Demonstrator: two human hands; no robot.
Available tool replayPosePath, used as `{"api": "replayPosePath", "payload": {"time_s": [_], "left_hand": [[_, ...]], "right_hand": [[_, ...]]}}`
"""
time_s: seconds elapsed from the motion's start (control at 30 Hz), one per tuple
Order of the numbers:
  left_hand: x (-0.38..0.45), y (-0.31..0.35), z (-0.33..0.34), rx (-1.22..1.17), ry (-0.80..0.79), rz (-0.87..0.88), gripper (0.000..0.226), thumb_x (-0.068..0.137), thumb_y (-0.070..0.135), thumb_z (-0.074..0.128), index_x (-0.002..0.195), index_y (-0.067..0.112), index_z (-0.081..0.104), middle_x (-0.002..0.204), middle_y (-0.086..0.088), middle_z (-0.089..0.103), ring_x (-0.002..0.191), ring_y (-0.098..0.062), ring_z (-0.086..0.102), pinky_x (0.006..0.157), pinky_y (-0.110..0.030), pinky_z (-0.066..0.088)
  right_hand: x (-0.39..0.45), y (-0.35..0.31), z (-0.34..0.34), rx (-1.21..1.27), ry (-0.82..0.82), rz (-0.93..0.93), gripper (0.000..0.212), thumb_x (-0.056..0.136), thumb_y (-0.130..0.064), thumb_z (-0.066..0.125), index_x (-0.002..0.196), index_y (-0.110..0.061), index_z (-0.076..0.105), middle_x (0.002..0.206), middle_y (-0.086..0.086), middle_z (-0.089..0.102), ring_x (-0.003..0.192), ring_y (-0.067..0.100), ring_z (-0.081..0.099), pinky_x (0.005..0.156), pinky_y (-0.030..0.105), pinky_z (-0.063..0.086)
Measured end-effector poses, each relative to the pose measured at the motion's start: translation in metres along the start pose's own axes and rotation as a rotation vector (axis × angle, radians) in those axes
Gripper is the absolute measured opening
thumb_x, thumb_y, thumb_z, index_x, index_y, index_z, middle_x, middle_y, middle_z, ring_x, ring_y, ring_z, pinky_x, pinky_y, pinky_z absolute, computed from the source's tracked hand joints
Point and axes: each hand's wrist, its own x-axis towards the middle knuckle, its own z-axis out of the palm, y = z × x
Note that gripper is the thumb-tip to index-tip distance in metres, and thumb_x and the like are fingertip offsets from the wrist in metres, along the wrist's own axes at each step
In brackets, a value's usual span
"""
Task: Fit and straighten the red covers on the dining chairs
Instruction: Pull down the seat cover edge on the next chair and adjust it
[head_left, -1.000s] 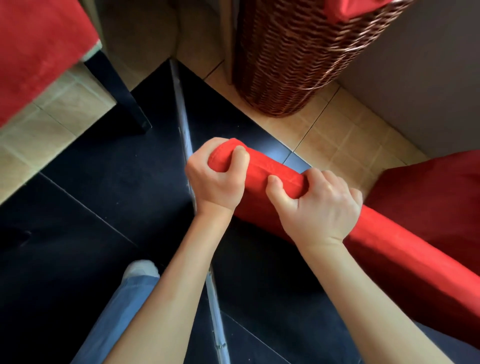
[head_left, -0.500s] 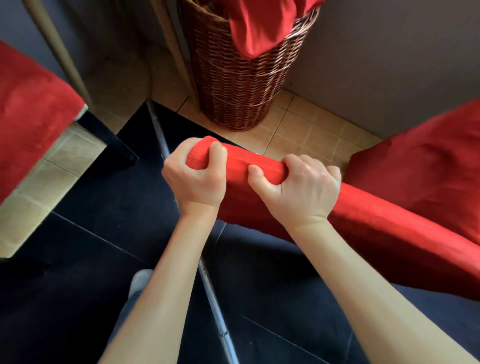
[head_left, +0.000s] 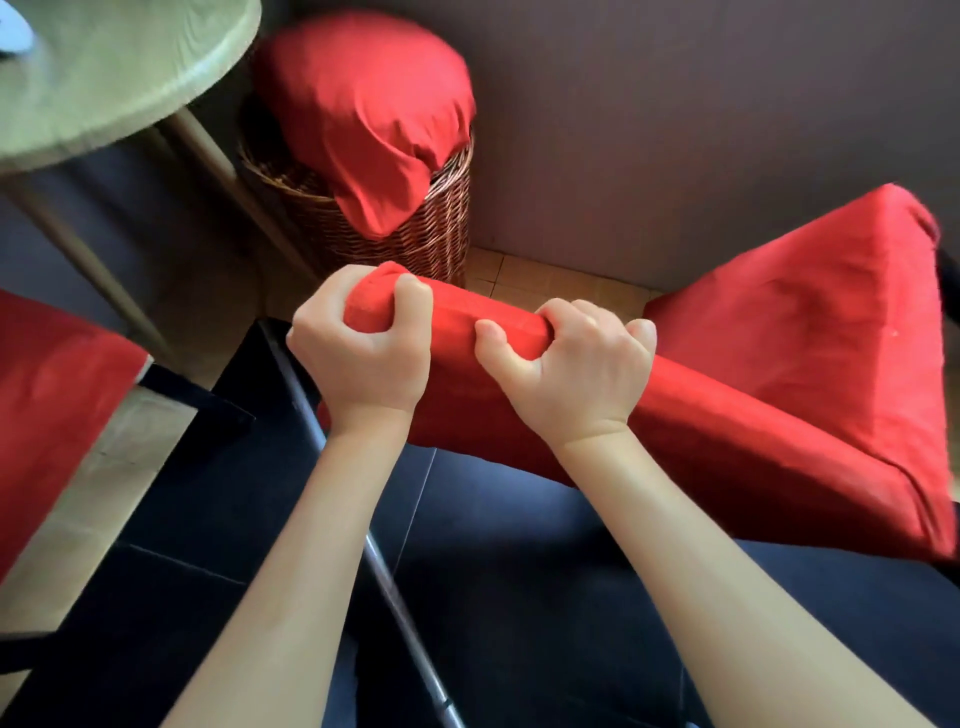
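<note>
both my forearms reach forward and up from the bottom of the view, bare, running almost parallel, over the dark floor mat (head_left: 519, 571) with a thin metal strip (head_left: 395, 587) crossing it between them. my left hand (head_left: 363, 353) is clenched over the very end of the chair's top rail, knuckles toward me, fingers hooked over the top and thumb tucked against the cloth. my right hand (head_left: 576, 364) grips the same rail just beside it, thumb pressed on the near face, fingers curled over the far edge. what i'm grasping is the red cover (head_left: 753, 415), pulled over the chair back; it runs from my hands down to the right, and the covered seat spreads out beyond it with a few creases. on my left, another red-covered chair (head_left: 52, 415) sits at the frame edge. further out, a wicker basket (head_left: 415, 228) stands against the wall with a heap of red cloth (head_left: 363, 114) spilling over its rim. at top left, the edge of a round wooden table (head_left: 114, 73).
</note>
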Motion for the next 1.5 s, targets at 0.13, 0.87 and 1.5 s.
{"api": "replayPosePath", "payload": {"time_s": [0.13, 0.87, 1.5], "left_hand": [[-0.001, 0.041, 0.012, 0.017, -0.021, 0.051, 0.03, 0.075, 0.032, 0.055, 0.073, 0.006, 0.07, 0.064, 0.006, 0.056, 0.061, -0.007, 0.052, 0.064, -0.021, 0.043], [-0.065, 0.28, 0.074, 0.107, -0.148, 0.306, 0.032, 0.075, 0.038, 0.055, 0.076, 0.009, 0.07, 0.07, 0.01, 0.056, 0.07, -0.026, 0.063, 0.075, -0.033, 0.047], [-0.127, 0.366, 0.094, 0.175, -0.226, 0.323, 0.036, 0.075, 0.037, 0.054, 0.079, 0.006, 0.07, 0.073, -0.011, 0.069, 0.072, -0.033, 0.064, 0.074, -0.036, 0.048]], "right_hand": [[0.012, 0.013, -0.035, 0.041, 0.075, 0.026, 0.066, 0.071, -0.068, 0.034, 0.056, -0.011, 0.063, 0.057, 0.005, 0.061, 0.059, 0.028, 0.058, 0.071, 0.038, 0.033], [0.039, 0.122, -0.23, 0.171, 0.178, 0.139, 0.071, 0.069, -0.071, 0.021, 0.067, -0.014, 0.064, 0.066, 0.002, 0.063, 0.069, 0.025, 0.057, 0.075, 0.034, 0.024], [0.02, 0.179, -0.315, 0.305, 0.162, 0.192, 0.067, 0.071, -0.064, 0.03, 0.07, -0.009, 0.069, 0.069, 0.005, 0.067, 0.073, 0.027, 0.061, 0.076, 0.036, 0.026]]}}
